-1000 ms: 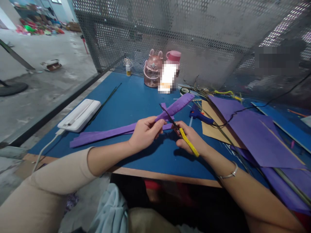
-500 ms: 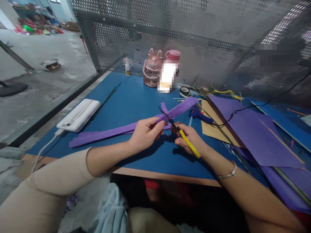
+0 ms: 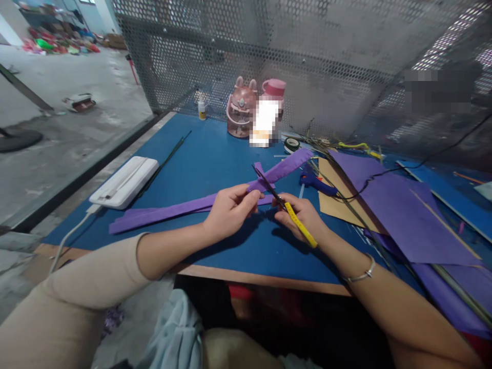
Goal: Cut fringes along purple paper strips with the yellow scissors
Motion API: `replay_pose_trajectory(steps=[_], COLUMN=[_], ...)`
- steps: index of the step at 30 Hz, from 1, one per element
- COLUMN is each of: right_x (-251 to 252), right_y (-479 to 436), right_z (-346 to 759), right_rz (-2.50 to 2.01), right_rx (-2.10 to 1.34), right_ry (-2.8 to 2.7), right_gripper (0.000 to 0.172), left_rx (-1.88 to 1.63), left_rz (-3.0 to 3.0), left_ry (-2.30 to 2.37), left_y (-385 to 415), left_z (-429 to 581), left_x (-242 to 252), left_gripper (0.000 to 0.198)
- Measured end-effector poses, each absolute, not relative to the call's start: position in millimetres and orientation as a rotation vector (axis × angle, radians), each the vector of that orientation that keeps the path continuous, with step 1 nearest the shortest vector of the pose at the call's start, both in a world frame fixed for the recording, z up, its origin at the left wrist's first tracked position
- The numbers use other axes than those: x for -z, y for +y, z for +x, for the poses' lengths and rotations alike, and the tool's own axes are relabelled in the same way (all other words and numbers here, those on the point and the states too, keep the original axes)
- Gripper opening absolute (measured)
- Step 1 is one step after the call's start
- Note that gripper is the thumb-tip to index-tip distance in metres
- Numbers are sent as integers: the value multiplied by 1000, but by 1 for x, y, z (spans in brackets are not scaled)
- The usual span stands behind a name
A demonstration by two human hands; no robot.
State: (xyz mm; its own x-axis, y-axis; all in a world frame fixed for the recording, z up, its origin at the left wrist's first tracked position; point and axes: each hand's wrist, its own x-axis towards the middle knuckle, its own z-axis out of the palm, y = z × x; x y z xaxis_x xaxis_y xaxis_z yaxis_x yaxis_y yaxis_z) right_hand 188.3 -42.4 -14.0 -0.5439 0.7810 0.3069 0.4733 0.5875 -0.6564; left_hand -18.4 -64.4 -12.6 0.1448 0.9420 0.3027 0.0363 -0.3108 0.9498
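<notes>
My left hand [image 3: 229, 211] pinches a long strip of purple crepe paper [image 3: 169, 210] just above the blue table [image 3: 215, 154]. The strip's far end [image 3: 288, 165] rises to the right, past the blades. My right hand [image 3: 300, 217] is closed on yellow-handled scissors [image 3: 286, 208]. Their dark blades point up and left and meet the strip right beside my left thumb. A short purple offcut sticks up by the blade tips.
A white flat case [image 3: 125, 181] with a cable lies left. Pink bottles [image 3: 241, 108] and a small glue bottle [image 3: 202, 109] stand by the mesh wall. Purple sheets [image 3: 400, 210], brown card, a blue glue gun [image 3: 317, 183], a tape roll [image 3: 292, 145] and green wires crowd the right.
The scissors and my right hand shifted slightly along the strip. The strip's far end dipped and rose a little. My left hand barely moved.
</notes>
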Motion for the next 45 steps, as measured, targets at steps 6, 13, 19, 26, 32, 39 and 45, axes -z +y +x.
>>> replay_pose_trajectory(steps=[6,13,19,26,32,39,45], right_x=[14,11,18,17,17,12,14], right_y=[-41,-42,-43,-44,-44,-42,-42], right_z=[190,186,186,187,188,188,186], right_rz=[-860,-805,-855,-930,-962,-859,-786], right_rx=[-826,-819,-792,-737,-688,-861,-881], right_ry=[-2299,-2312,-2227,-2215,-2230,-2288,-2267], right_gripper=[84,86,73,56,49,83,83], left_rx=[-1314,-1294,-1295,-1309,-1342,-1378,-1368], left_rz=[1555,1586,1619,1604,1579,1593,1650], left_ry=[1019,1002,994,995,998,1015,1014], left_y=[-63,-65,-66,-66,-64,-64,-65], left_z=[-20,-19,-19,-19,-19,-19,-20], left_x=[12,12,10,11,14,9,12], left_gripper=[34,34,32,33,33,34,35])
